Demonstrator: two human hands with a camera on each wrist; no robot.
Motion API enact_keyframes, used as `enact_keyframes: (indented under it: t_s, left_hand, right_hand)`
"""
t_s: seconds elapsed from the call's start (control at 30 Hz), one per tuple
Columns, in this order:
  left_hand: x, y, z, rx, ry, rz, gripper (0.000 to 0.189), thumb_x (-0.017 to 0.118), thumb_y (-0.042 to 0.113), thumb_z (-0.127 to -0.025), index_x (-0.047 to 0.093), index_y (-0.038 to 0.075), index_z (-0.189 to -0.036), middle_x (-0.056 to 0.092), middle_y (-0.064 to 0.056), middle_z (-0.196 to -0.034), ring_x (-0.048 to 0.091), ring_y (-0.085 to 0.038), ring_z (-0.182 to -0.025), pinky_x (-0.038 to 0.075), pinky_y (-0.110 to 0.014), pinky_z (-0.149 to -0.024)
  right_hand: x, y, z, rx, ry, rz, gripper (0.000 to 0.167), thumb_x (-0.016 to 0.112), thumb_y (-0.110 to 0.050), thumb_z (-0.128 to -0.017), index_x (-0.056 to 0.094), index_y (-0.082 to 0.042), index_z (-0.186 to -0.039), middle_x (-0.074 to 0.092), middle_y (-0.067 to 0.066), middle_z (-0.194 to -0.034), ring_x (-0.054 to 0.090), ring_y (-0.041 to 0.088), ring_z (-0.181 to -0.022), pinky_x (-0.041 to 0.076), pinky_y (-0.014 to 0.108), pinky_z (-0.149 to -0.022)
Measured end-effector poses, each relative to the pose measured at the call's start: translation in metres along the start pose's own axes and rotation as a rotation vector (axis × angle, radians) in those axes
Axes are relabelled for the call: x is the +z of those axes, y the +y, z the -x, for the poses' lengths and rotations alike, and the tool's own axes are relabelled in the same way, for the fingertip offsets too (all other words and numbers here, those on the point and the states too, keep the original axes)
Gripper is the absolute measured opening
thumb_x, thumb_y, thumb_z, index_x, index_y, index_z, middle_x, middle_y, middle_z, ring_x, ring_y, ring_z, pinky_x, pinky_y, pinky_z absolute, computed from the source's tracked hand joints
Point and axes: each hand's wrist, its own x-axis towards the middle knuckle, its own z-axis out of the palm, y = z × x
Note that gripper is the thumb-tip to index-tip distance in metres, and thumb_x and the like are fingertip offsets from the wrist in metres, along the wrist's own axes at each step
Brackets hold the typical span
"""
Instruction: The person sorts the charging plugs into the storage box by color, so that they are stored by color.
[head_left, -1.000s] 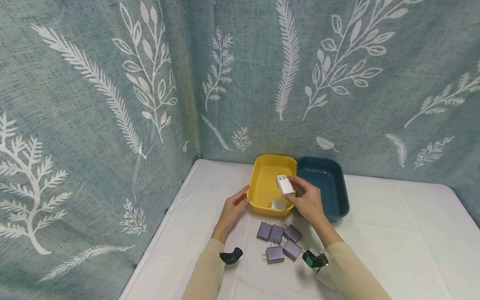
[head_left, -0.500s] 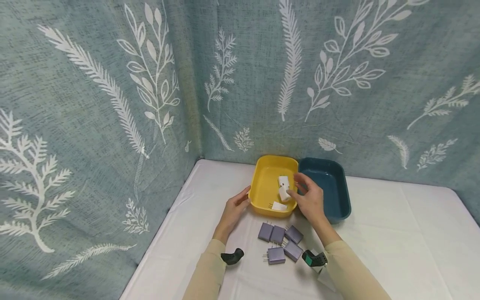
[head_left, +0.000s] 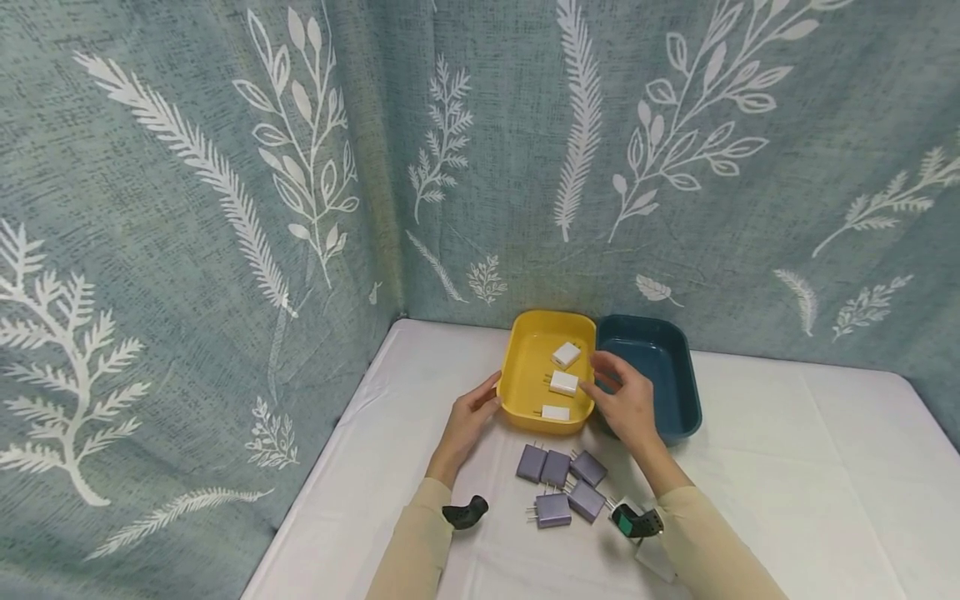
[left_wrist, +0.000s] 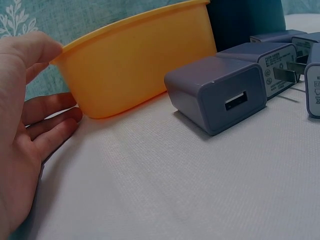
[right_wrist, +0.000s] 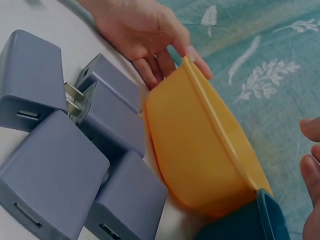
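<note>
Yellow bin [left_wrist: 140, 60] is touched at rim and outer wall by the left hand [head_left: 461, 425], fingers relaxed, likely for steadying. Inside, three white chargers [head_left: 564, 383] are laid apart; nothing is pinched by the right hand [head_left: 628, 404], thumb and fingers parted.

Head cam looked fwd & down from above, farthest off, yellow tub [head_left: 529, 367] approx. 4–5 o'clock in frame. L wrist cam sat low, v. close, facing tub at 11; R wrist cam, close & tilted, had it at 4. Both, I saw, shared tub, purple chargers [right_wrist: 55, 170], L hand [head_left: 463, 425].
</note>
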Motion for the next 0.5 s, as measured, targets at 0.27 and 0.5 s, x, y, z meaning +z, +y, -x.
enact_keyframes:
  t_s: [0.27,0.5]
  left_hand:
    - [-0.001,0.0,0.0,0.0,-0.009,-0.004,0.047,0.057,0.015,-0.097,0.049,0.014,-0.144,0.046,-0.003,-0.15,0.048,-0.027,-0.136,0.039,-0.042,-0.113]
    - [-0.001,-0.001,0.0,0.008,-0.012,-0.006,0.048,0.057,0.014,-0.097,0.048,0.012,-0.144,0.046,-0.004,-0.151,0.048,-0.028,-0.136,0.039,-0.042,-0.113]
  right_hand:
    - [-0.003,0.013,0.001,0.004,0.008,0.031,0.044,0.078,0.005,-0.076,0.065,0.001,-0.117,0.068,0.023,-0.114,0.067,0.034,-0.105,0.057,0.031,-0.088]
    - [-0.007,0.012,0.005,-0.003,0.001,0.044,0.042,0.077,0.004,-0.077,0.065,0.002,-0.117,0.069,0.024,-0.113,0.068,0.035,-0.103,0.057,0.034,-0.088]
